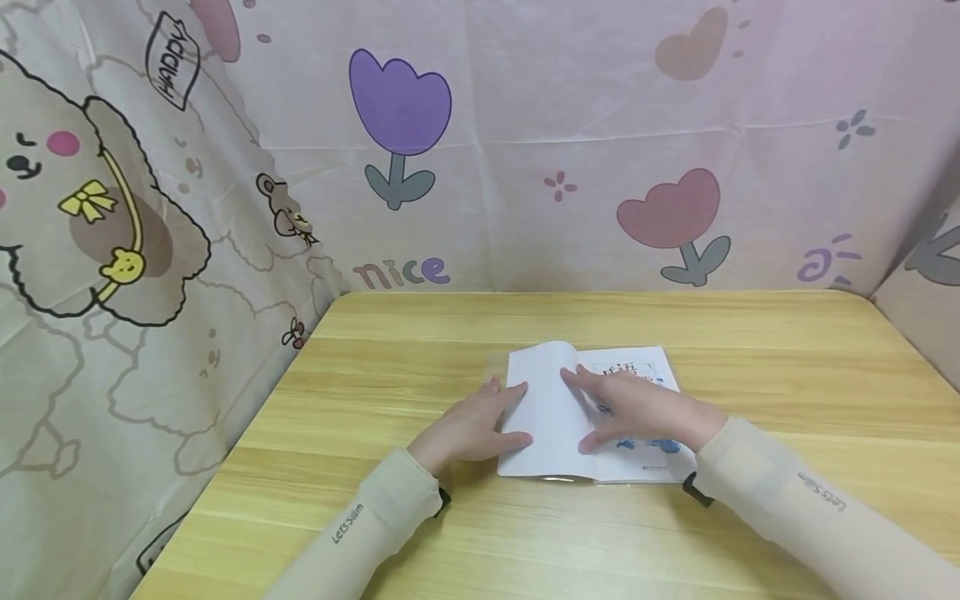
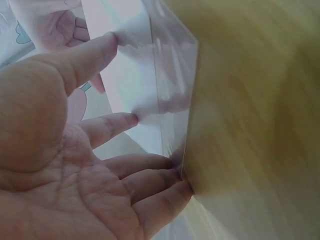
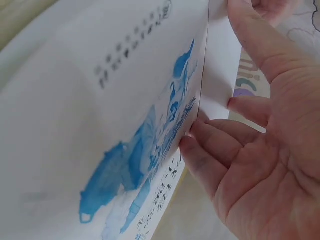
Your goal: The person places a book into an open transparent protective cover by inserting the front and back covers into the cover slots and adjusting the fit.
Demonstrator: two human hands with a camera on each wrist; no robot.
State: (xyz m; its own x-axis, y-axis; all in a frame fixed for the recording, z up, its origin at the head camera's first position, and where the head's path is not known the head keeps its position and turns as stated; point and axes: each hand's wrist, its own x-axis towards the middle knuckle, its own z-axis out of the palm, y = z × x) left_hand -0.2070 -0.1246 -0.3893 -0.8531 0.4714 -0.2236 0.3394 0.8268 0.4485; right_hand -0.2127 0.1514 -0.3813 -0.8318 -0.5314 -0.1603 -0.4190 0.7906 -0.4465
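Worktop [image 1: 795,379] beneath, your left hand [image 1: 471,423] and right hand [image 1: 647,406] — fingers extended, grasping nothing — touch the open book [image 1: 633,469], probably keeping its left page [image 1: 546,417] down.

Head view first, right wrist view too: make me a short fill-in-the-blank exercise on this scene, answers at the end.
1. In the head view, the printed page is on the ____ side of the open book.
2. The fingertips of the left hand touch a page whose colour is ____.
3. In the right wrist view, the large printed picture is coloured ____.
4. The word on the backdrop just above the table's far edge reads "____".

Missing words: right; white; blue; nice.
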